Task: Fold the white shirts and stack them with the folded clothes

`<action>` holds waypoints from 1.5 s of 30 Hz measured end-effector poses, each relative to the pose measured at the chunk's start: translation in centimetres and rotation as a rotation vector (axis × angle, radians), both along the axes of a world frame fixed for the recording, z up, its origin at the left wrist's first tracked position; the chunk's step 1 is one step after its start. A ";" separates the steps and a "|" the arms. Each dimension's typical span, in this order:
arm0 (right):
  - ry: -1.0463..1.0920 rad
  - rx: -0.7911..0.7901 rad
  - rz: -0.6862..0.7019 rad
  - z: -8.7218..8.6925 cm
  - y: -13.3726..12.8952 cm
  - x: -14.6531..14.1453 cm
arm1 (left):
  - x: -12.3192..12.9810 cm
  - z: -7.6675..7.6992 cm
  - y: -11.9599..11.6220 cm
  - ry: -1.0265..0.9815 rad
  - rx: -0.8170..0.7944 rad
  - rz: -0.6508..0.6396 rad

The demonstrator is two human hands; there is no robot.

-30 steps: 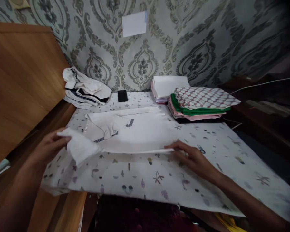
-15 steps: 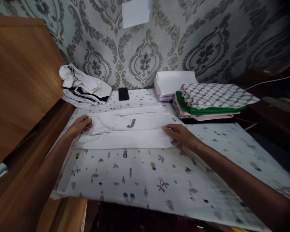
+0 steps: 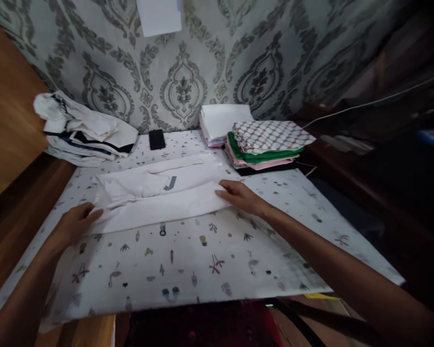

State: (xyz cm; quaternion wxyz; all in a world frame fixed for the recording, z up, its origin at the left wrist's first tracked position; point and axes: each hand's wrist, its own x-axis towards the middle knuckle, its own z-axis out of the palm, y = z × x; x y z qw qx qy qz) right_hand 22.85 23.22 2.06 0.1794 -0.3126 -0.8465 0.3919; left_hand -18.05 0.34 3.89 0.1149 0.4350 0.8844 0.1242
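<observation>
A white garment (image 3: 159,193) with a small dark striped mark lies partly folded on the patterned table cover. At its right end, my right hand (image 3: 238,195) pinches the folded edge between thumb and fingers. My left hand (image 3: 77,221) is at the near left corner of the garment, its thumb and fingers apart, with the fingertips by the cloth. Creases run through the garment's left part.
A loose pile of white and dark clothes (image 3: 90,132) sits at the back left, beside a black phone (image 3: 156,139). Folded clothes (image 3: 267,144) and a white stack (image 3: 226,120) stand at the back right. A wooden panel (image 3: 10,106) rises at the left.
The view has swung to the right. My left hand has moved from the garment's upper left side to its near left corner. The near fold now slants up to the right, with my right hand still on it.
</observation>
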 end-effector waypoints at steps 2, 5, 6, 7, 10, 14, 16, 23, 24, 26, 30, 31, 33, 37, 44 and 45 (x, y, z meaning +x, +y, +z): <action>-0.064 0.114 -0.076 -0.2 -0.4 0.0 | 0.2 -0.5 0.0 -0.008 0.039 -0.010; -0.270 0.223 -0.201 -0.8 -1.0 -0.2 | 0.7 -1.0 0.0 0.039 0.069 0.025; -0.337 0.237 -0.234 -0.9 -1.1 -0.2 | 0.9 -1.2 0.0 0.061 0.072 0.026; -0.394 0.248 -0.263 -1.1 -1.3 -0.3 | 1.1 -1.3 0.0 0.083 0.065 0.022; -0.496 0.287 -0.295 -1.3 -1.6 -0.2 | 1.8 -1.6 0.1 0.190 -0.006 0.000; -0.508 0.324 -0.290 -1.5 -1.9 0.4 | 3.2 -1.2 0.4 0.336 -0.183 0.036; -0.479 0.340 -0.288 -1.7 -1.8 0.7 | 3.8 -0.9 0.6 0.367 -0.239 0.070; -0.427 0.321 -0.260 -2.3 -1.1 0.7 | 3.5 -1.3 -0.4 0.379 -0.207 0.125; -0.429 0.316 -0.253 -2.2 -1.1 0.7 | 3.2 -1.4 -0.7 0.366 -0.176 0.120; -0.425 0.304 -0.237 -2.1 -1.1 0.7 | 2.4 -1.4 -1.5 0.334 -0.076 0.102; -0.379 0.285 -0.230 -2.1 -1.1 0.9 | 0.0 -0.9 -3.3 0.199 0.225 0.122; -0.369 0.276 -0.235 -2.1 -1.0 0.9 | -0.5 -0.7 -3.8 0.150 0.303 0.146; -0.364 0.239 -0.241 -2.1 -1.1 0.8 | -1.1 -0.4 -4.6 0.037 0.430 0.187; -0.336 0.160 -0.288 -1.7 -1.4 0.4 | 0.0 -0.4 -5.2 -0.124 0.429 0.147; -0.054 -0.176 -0.324 -0.6 -2.1 0.7 | 1.5 -1.4 -4.7 -0.135 0.410 0.158; -0.020 -0.236 -0.325 -0.6 -2.1 1.0 | 1.2 -1.6 -4.7 -0.179 0.443 0.162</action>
